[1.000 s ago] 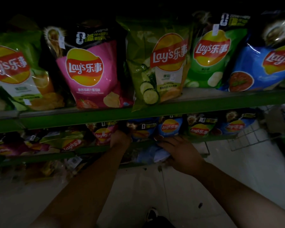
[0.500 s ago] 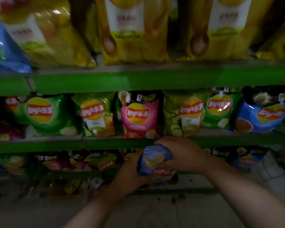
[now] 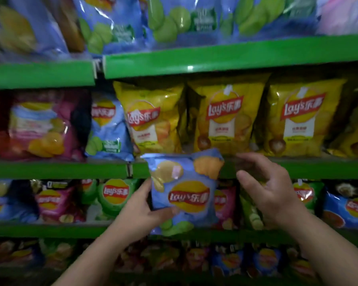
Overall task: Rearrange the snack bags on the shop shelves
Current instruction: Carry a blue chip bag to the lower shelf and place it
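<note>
A light blue Lay's snack bag [image 3: 186, 190] is held upright in front of the green shelves, level with the second shelf edge. My left hand [image 3: 142, 211] grips its lower left side, thumb across the front. My right hand [image 3: 267, 188] hovers just right of the bag with fingers spread, apart from it and holding nothing. Behind the bag, yellow Lay's bags [image 3: 225, 116] stand in a row on the shelf above. A matching light blue bag [image 3: 108, 126] stands left of them.
Green metal shelves [image 3: 60, 169] run across the whole view in several tiers. Pink bags [image 3: 43, 124] fill the left of the yellow row's shelf. Green, pink and dark blue bags [image 3: 347, 205] line the shelf below. Blue bags with green chips [image 3: 116, 27] crowd the top shelf.
The view has swung up from the low shelves to higher tiers. The blue bag came off the bottom shelf and rose with both hands; my right hand has now let go of it.
</note>
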